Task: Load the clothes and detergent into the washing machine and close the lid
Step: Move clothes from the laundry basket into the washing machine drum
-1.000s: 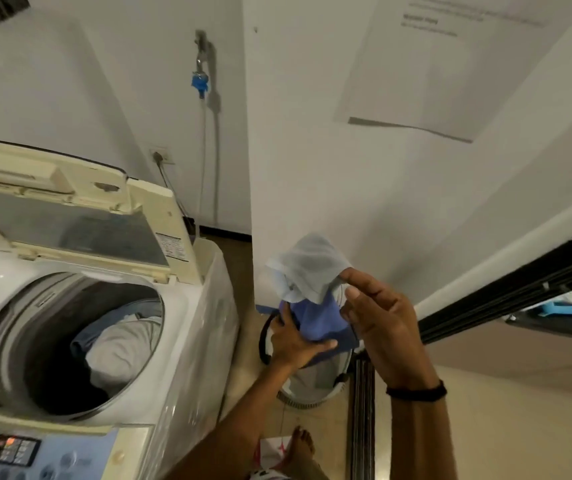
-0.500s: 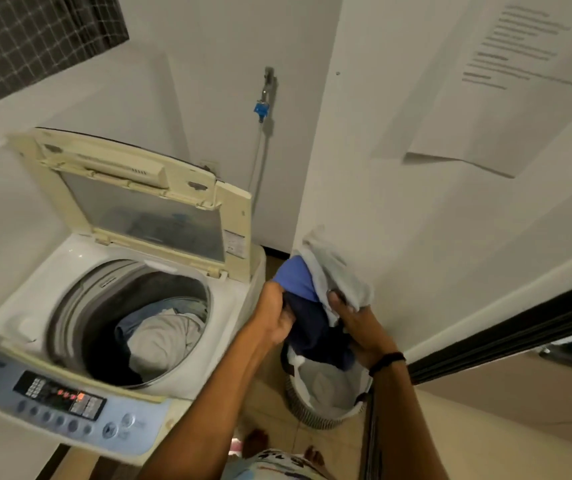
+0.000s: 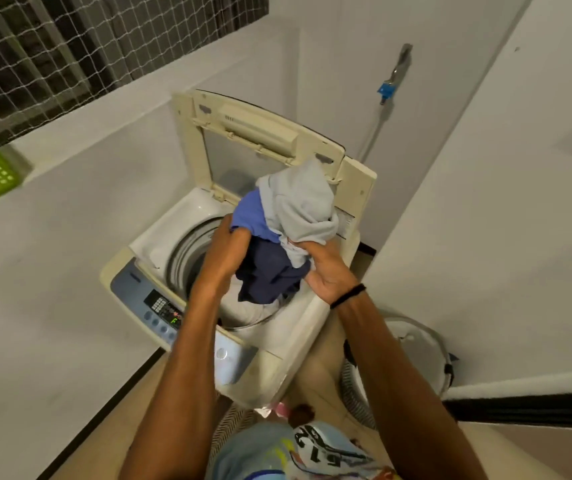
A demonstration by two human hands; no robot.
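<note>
Grey, blue clothes [image 3: 291,233] bunched between hands [image 3: 225,252], above washer drum [image 3: 187,258].

The floor [image 3: 319,372] is of light tan colour. On it stands the washing machine [image 3: 298,341], close to the white wall at the left side. Just beside the machine, on the right, stands a round laundry basket [image 3: 355,396] with a woven wall and a white lining. Before the machine lies a mat [image 3: 232,419] with a zigzag pattern, and a bare foot [image 3: 303,414] rests near its edge. A small pink thing [image 3: 281,408] lies next to the foot; what it is I cannot tell.
</note>
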